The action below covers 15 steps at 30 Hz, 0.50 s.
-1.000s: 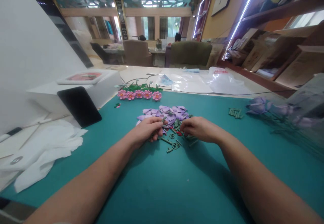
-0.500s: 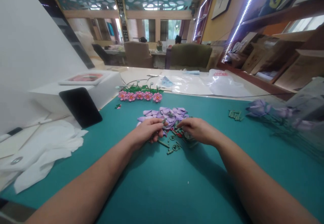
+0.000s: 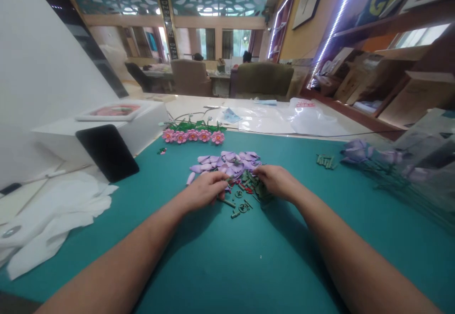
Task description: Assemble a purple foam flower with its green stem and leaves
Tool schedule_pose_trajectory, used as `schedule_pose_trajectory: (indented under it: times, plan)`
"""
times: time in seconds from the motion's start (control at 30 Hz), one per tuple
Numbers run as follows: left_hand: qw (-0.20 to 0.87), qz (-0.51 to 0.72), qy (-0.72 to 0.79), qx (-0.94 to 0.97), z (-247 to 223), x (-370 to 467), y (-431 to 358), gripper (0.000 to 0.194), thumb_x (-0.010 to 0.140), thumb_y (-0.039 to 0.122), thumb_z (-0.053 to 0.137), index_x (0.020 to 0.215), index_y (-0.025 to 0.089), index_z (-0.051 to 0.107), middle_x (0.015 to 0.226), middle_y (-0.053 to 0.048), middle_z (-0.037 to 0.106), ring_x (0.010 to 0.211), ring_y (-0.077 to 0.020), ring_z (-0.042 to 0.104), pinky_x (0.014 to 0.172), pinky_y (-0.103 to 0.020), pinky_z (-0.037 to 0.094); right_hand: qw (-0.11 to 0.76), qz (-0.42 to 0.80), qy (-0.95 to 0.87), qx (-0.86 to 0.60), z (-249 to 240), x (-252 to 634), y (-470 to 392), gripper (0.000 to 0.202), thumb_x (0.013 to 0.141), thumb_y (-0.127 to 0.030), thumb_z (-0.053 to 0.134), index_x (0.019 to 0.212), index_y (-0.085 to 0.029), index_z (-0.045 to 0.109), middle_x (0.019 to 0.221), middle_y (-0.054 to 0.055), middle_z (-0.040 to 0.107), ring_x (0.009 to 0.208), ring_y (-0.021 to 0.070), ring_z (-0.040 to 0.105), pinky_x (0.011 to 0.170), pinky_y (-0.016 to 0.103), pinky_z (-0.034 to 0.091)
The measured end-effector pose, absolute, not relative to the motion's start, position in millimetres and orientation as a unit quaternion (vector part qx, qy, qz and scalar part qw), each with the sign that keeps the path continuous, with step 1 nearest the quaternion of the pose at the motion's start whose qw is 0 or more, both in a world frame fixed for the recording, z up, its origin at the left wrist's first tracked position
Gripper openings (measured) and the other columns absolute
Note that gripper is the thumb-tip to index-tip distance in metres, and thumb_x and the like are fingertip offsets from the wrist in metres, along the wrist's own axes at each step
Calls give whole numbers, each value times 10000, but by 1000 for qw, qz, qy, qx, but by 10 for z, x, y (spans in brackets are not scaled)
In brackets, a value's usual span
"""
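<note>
My left hand [image 3: 208, 190] is closed in a pinch, with a small green piece [image 3: 230, 179] showing at the tips of its thumb and forefinger. My right hand [image 3: 276, 180] bends over the right side of a pile of dark green pieces [image 3: 251, 179], its fingers pressed together; whatever they hold is hidden. Purple petal pieces [image 3: 229, 162] lie heaped just behind both hands. Between the hands are a few red pieces [image 3: 249, 191], green ring-shaped parts [image 3: 243, 208] and a short green rod [image 3: 227, 203], all loose on the green mat [image 3: 227, 266].
Pink flowers [image 3: 193, 135] with green stems lie in a row at the mat's back edge. A black tablet-like panel [image 3: 107, 153] leans against a white box [image 3: 149, 120] on the left, near white tissue [image 3: 67, 214]. Purple flowers [image 3: 357, 151] and small green sticks [image 3: 325, 161] lie right.
My left hand has lowered slightly with the green piece. My right hand's fingers stay at the green pile, shifted a little. The whole view has turned slightly to the right.
</note>
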<state>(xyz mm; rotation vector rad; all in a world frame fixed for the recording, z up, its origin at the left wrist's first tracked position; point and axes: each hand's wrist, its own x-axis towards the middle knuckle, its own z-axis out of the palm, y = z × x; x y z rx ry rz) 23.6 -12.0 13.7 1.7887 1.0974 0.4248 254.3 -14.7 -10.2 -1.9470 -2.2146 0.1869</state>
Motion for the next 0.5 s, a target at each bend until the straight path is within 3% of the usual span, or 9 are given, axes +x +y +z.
schedule_pose_trajectory:
  times: [0.17,0.33,0.5]
  plan:
    - [459,143,444,756,170,260,-153,219,795,386,458,796,182,540,637,24,567,461,-101,457,486,-225,369,111,137,-769,-614,-105,2477,-158,356,889,-167,431,1124,-237,690,1126,74,707,1013,235,644,862,327,476]
    - [444,122,446,768,170,263,-162,261,816,385,438,883,177,581,670,12,587,489,-114,476,509,-230,386,205,174,-711,-650,7,2604,-143,346,883,-153,430,1120,-214,675,982,48,737,896,189,649,793,284,465]
    - [376,117,441,807,121,265,-169,318,839,333,416,1006,184,642,697,-15,639,612,-159,550,585,-243,414,205,190,-682,-676,55,2691,-132,328,857,-115,410,1033,-191,676,848,24,733,745,148,621,658,234,428]
